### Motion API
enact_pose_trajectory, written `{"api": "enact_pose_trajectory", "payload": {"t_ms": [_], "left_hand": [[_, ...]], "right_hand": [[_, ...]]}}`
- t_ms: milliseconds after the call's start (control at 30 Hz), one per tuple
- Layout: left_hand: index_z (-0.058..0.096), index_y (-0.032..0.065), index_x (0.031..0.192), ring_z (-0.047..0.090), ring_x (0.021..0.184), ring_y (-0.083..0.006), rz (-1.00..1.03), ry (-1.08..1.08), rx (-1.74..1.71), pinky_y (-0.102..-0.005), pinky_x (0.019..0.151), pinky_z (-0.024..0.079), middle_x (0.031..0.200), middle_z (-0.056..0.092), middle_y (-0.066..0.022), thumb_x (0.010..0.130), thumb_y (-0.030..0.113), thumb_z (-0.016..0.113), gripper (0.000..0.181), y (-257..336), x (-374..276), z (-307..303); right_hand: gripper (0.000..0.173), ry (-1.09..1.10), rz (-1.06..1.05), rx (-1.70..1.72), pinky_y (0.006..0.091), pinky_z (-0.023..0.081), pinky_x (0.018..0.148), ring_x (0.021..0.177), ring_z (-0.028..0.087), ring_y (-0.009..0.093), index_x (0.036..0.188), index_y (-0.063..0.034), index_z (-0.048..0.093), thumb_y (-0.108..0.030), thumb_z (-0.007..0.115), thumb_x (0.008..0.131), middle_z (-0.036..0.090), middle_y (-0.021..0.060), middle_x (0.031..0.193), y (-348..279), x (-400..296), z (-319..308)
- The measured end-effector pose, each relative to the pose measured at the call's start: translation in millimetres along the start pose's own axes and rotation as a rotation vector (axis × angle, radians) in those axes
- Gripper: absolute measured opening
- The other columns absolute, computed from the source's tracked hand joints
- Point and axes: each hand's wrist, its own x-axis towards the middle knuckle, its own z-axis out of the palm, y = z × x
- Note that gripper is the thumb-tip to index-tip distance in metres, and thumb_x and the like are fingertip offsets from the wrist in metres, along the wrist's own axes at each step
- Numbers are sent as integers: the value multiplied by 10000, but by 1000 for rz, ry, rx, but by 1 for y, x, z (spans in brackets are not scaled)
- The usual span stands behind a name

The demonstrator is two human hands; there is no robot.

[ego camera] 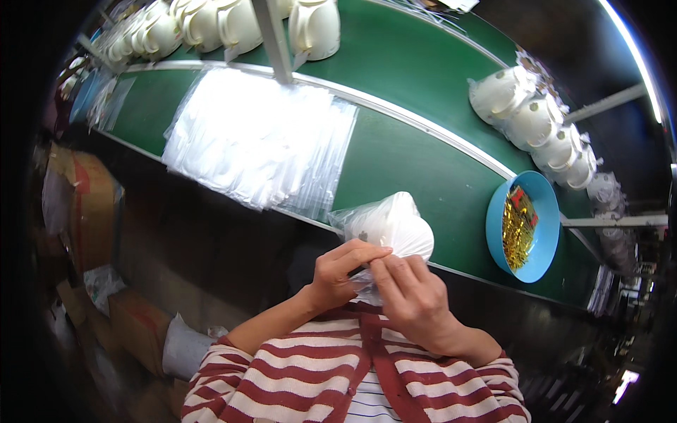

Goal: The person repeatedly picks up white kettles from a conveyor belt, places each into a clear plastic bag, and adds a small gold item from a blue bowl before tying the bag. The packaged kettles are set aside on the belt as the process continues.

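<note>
A white, rounded vessel (394,224) inside a clear plastic bag (346,217) rests at the near edge of the green bench. A small dark motif shows through the film on its left side. My left hand (338,269) pinches the gathered neck of the bag. From the other side my right hand (415,293) grips the same gathered film, its fingertips meeting those of the left. Loose film hangs below the fingers. Whether a tie lies between the fingertips is hidden.
Flat clear bags (254,137) lie stacked at the left on the green bench (391,158). To the right, a blue bowl (547,232) holds gold twist ties (515,238). Bagged white vessels (534,119) line the far right; handled white jugs (314,29) stand behind a metal post (272,37).
</note>
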Motion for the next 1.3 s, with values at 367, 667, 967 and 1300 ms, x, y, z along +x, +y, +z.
{"api": "enact_pose_trajectory", "payload": {"t_ms": [367,667,967,1300], "left_hand": [[757,-23,1117,748,855,-254,22,22,-23,-323,776,590,998,770,-154,840,-10,827,286,0,8,27],[755,-20,1002,733,830,-248,-50,103,19,-347,762,582,925,756,-129,841,8,770,164,-3,12,54],[717,-47,1079,727,890,-194,-212,60,-141,-291,818,601,1040,710,-137,860,-130,733,235,-2,8,55],[748,-4,1017,701,801,-219,182,-73,225,-311,714,579,909,745,-117,849,-94,751,190,2,37,41]], "right_hand": [[364,174,276,-145,309,521,577,704,634,235,1088,92,713,-46,689,753,667,133,894,-22,-13,11],[323,239,350,-125,286,560,645,759,686,225,1010,87,705,-102,665,752,675,145,882,-14,-27,8],[336,268,163,83,334,650,768,925,783,289,1092,88,717,-165,754,875,754,278,1139,11,-65,-6],[136,241,1431,-19,487,590,846,912,755,407,921,-31,797,-101,683,895,778,209,920,253,-258,6]]}}
